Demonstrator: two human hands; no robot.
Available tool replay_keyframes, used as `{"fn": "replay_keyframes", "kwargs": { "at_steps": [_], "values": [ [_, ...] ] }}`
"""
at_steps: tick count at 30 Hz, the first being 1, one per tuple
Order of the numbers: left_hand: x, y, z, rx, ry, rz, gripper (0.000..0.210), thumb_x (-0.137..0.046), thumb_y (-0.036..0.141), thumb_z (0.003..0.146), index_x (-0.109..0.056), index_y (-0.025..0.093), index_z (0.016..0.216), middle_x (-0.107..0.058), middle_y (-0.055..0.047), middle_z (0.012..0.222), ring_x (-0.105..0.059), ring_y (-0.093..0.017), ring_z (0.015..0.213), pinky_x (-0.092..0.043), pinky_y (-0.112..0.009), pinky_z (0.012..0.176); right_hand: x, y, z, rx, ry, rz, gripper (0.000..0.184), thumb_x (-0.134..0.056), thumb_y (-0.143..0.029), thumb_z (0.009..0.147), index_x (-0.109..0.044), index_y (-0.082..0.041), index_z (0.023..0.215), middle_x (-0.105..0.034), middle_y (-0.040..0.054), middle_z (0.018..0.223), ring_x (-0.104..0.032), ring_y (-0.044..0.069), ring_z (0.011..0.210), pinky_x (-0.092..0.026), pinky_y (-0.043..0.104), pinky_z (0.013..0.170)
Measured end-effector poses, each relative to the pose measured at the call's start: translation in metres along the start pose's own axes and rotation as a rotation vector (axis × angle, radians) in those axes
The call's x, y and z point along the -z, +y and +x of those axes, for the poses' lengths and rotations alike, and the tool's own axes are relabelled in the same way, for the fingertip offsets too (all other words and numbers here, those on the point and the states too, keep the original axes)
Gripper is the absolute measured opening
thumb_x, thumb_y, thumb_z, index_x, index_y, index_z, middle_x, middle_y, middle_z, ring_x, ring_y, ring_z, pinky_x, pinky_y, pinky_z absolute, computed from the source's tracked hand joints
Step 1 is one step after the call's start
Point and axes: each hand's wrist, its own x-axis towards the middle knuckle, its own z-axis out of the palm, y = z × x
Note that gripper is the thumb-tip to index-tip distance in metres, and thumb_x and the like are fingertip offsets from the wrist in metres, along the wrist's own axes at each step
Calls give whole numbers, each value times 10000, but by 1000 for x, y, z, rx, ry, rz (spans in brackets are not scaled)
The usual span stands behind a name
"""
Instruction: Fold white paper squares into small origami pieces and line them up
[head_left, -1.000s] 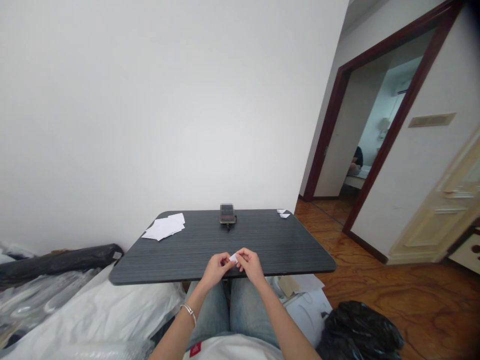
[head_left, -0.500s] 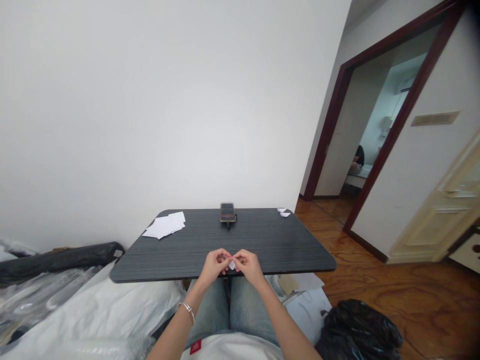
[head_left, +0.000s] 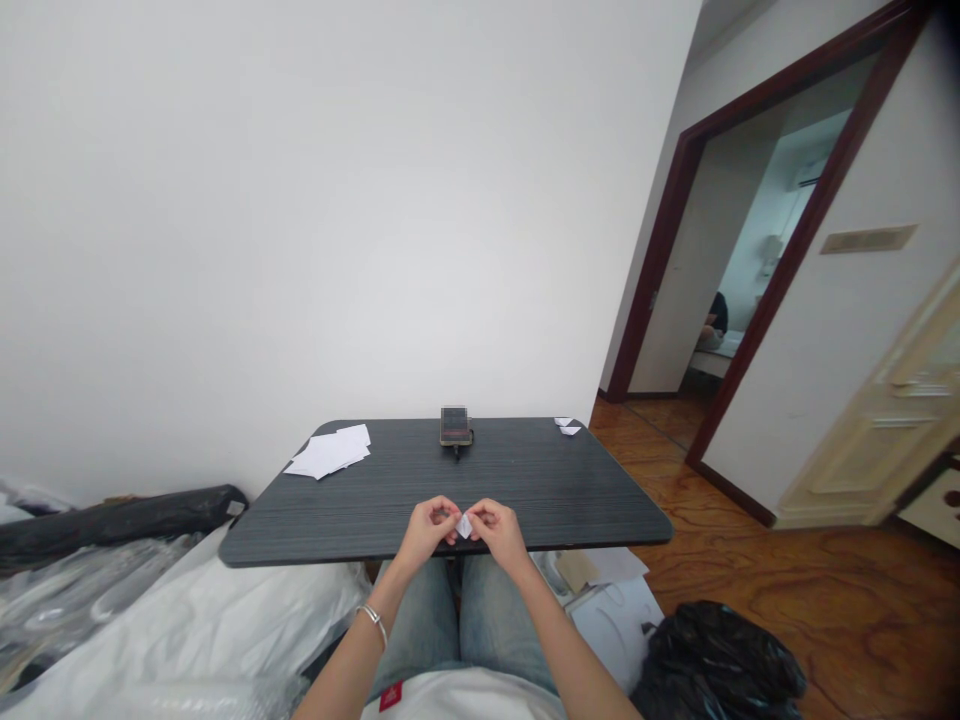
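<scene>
White folded paper (head_left: 464, 525), a small piece, is pinched between both hands just above the near edge of a dark table. The left hand (head_left: 427, 527) grips its left side with fingers curled closed on it, a silver bracelet (head_left: 373, 619) on that wrist. The right hand (head_left: 498, 529) clamps the paper's right side between thumb and fingertips. The two hands sit close together, nearly touching, over the person's lap in blue jeans.

The table (head_left: 570, 500) has a dark grey wood-grain top. At its far edge, in the middle, a phone (head_left: 454, 425) stands propped upright. A loose stack of white paper sheets (head_left: 328, 453) lies at the far left corner. Two small folded paper pieces (head_left: 567, 426) rest at the far right corner, well apart from the hands.

Clear plastic sheeting (head_left: 150, 620) lies to the left of the table, and a black bag (head_left: 720, 665) sits on the wooden floor to the right. An open doorway (head_left: 750, 270) with a dark frame stands further right.
</scene>
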Motion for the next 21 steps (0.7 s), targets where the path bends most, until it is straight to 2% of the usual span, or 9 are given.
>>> {"fn": "replay_keyframes", "kwargs": {
  "at_steps": [11,17,21],
  "values": [
    [1,2,0,-2,1,-124,227,-603,341,682,-490,144,687,-557,32,499,-524,-87,422,-457,-206,441,2,-3,-2,11,76,137,203,-559,-348,761,-584,-149,729,-603,0,584,-572,128,496,-496,235,499],
    [-1,5,-3,-51,-29,-73,229,-557,357,728,-563,130,761,-544,18,549,-535,-102,500,-449,-191,432,1,-3,-1,4,116,198,206,-565,-360,756,-575,-155,733,-609,6,611,-584,140,532,-498,239,508],
    [-3,1,-3,-69,-56,-30,233,-662,316,647,-545,132,730,-577,4,625,-551,-111,549,-459,-201,464,1,-5,-1,4,130,217,200,-568,-357,755,-573,-158,737,-605,1,598,-583,141,525,-491,236,499]
  ]
}}
